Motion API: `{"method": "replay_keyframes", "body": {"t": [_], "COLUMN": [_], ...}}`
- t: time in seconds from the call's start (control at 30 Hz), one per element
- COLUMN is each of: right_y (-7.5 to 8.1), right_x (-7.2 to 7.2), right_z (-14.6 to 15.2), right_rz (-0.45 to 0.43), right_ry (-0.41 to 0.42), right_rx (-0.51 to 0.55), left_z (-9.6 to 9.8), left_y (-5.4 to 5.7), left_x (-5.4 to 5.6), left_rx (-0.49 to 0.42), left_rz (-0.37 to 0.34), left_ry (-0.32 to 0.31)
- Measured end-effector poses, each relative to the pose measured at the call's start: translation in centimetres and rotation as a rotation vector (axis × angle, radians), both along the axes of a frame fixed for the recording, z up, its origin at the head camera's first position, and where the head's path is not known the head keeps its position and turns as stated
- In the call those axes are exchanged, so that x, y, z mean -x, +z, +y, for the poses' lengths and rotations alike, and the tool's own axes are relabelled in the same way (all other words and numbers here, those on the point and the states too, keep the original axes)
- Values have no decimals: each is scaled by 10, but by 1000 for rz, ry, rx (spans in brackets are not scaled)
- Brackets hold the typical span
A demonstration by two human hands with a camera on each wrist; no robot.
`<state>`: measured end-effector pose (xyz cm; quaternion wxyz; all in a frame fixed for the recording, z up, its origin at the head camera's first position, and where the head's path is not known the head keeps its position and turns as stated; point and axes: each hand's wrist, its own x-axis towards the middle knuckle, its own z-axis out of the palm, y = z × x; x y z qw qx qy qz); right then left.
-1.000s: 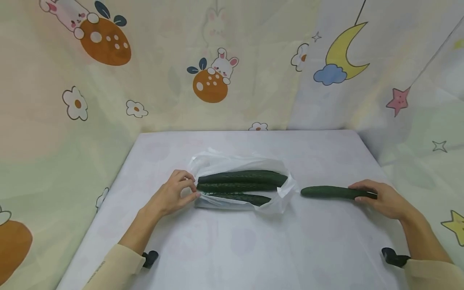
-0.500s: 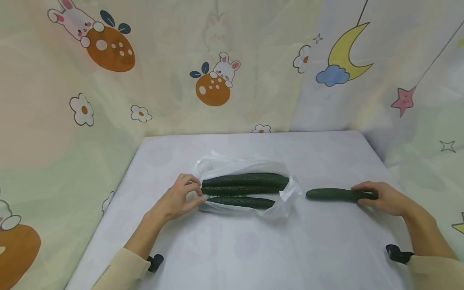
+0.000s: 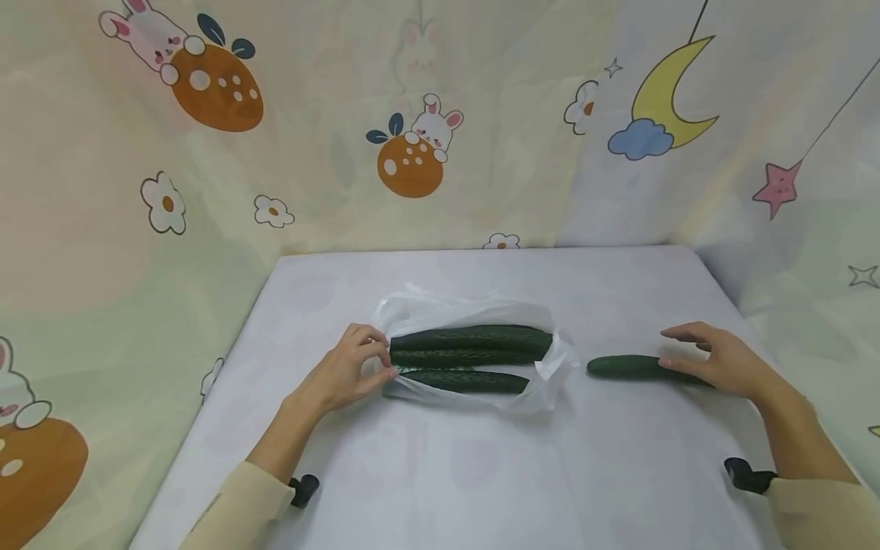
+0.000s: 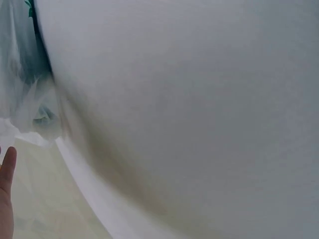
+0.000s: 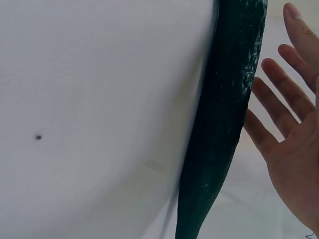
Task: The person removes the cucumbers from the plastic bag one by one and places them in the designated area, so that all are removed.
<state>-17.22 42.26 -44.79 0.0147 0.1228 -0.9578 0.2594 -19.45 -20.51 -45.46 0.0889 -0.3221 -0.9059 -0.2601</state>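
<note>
A white plastic bag (image 3: 457, 312) lies with its mouth spread wide, and in it are three dark green cucumbers (image 3: 474, 337) side by side. At the bag's left end my left hand (image 3: 347, 368) pinches the rim between thumb and fingers; its thumb (image 4: 7, 172) shows beside the film in the left wrist view. To the right of the bag a single cucumber (image 3: 622, 367) lies on the table. My right hand (image 3: 732, 365) is over its right end, fingers spread and extended. In the right wrist view, these fingers (image 5: 284, 94) stand alongside the cucumber without curling round it.
The table (image 3: 481, 473) has a pale cloth over it. Patterned curtains (image 3: 323, 153) close off the back and both sides. Black straps with camera mounts (image 3: 749, 477) sit at both wrists.
My right hand has let go of the cucumber and spread its fingers; the cucumber stays on the table. My left hand keeps its place at the bag. The head view has shifted slightly.
</note>
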Motion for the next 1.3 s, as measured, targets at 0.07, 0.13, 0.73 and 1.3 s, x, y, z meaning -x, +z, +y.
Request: {"method": "replay_keyframes", "body": {"t": [0.07, 0.13, 0.73, 1.3], "right_y": [2, 3, 42, 55], "right_x": [2, 4, 11, 17], "right_z": [-3, -5, -17, -44], "right_rz": [8, 20, 127, 251], "right_ry": [-2, -10, -159, -86], "right_rx": [7, 15, 134, 168], "left_z": [1, 1, 2, 1], "left_y": [2, 4, 12, 5], "left_x": [1, 1, 4, -5], "left_rx": [-1, 5, 47, 47], "left_rz": [7, 8, 6, 12], "left_ry": [-10, -15, -19, -12]}}
